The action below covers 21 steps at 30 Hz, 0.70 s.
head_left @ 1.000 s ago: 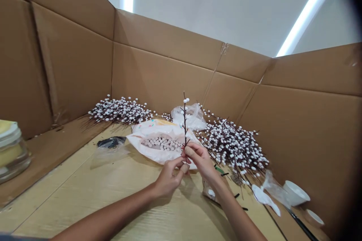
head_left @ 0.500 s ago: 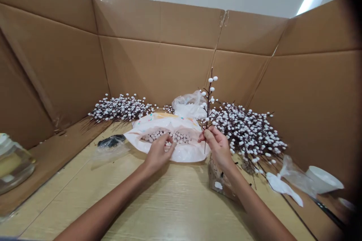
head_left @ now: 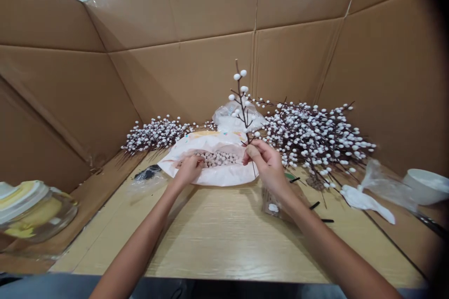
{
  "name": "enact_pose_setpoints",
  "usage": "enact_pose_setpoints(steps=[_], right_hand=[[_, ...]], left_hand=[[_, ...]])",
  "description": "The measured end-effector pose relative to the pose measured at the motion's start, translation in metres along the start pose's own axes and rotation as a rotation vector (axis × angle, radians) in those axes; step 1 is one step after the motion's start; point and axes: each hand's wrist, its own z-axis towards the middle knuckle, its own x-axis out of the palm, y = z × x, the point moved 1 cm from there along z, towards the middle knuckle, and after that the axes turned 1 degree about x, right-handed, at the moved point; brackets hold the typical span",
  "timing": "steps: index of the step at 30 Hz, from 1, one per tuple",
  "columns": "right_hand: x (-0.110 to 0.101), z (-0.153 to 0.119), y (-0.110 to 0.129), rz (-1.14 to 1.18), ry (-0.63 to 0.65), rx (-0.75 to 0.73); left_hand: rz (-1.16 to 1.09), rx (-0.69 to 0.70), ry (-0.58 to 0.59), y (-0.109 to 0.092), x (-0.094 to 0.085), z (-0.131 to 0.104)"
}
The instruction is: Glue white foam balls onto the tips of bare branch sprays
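Observation:
My right hand (head_left: 264, 161) pinches a dark brown twig (head_left: 242, 103) near its lower end and holds it upright. White balls sit on its upper branches, while some lower branch tips are bare. An open white bag (head_left: 224, 178) lies in front of me, with many loose white balls (head_left: 220, 159) inside. My left hand (head_left: 189, 169) reaches into the left part of the bag's opening, fingers bent together; whether a ball is between them is hidden.
Piles of white-balled twigs lie at right (head_left: 315, 135) and left (head_left: 154, 134). A clear plastic bag (head_left: 229, 117) sits behind. Lidded jar (head_left: 38, 210) at left; white bowl (head_left: 426, 186) and scissors at right. Brown packet (head_left: 277, 203) near my right forearm. Cardboard walls surround the table.
My left hand has moved leftward within the bag's opening. The twig in my right hand now leans slightly left. The whole view has shifted with the head.

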Motion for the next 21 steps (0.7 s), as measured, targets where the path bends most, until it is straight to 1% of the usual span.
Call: enact_pose_setpoints(steps=[3,7,12,15,19,21], right_hand=[[0.001,-0.001,0.0,-0.006,0.001,0.003],[0.002,-0.001,-0.002,-0.015,0.018,0.022],[0.002,-0.001,-0.004,-0.037,0.032,0.021],[0.002,-0.001,-0.004,-0.039,0.037,0.021],[0.004,-0.003,-0.004,-0.054,0.047,0.025],[0.005,-0.004,-0.005,-0.058,0.055,0.031]], left_hand=[[-0.011,0.057,0.073,0.003,0.001,0.007],[-0.012,0.073,0.113,0.005,0.004,0.014],[0.006,0.053,0.109,0.005,0.01,0.016],[0.006,0.052,0.098,0.005,0.007,0.014],[-0.008,0.054,0.114,0.002,0.002,0.01],[-0.017,0.036,0.097,0.0,0.001,0.009]])
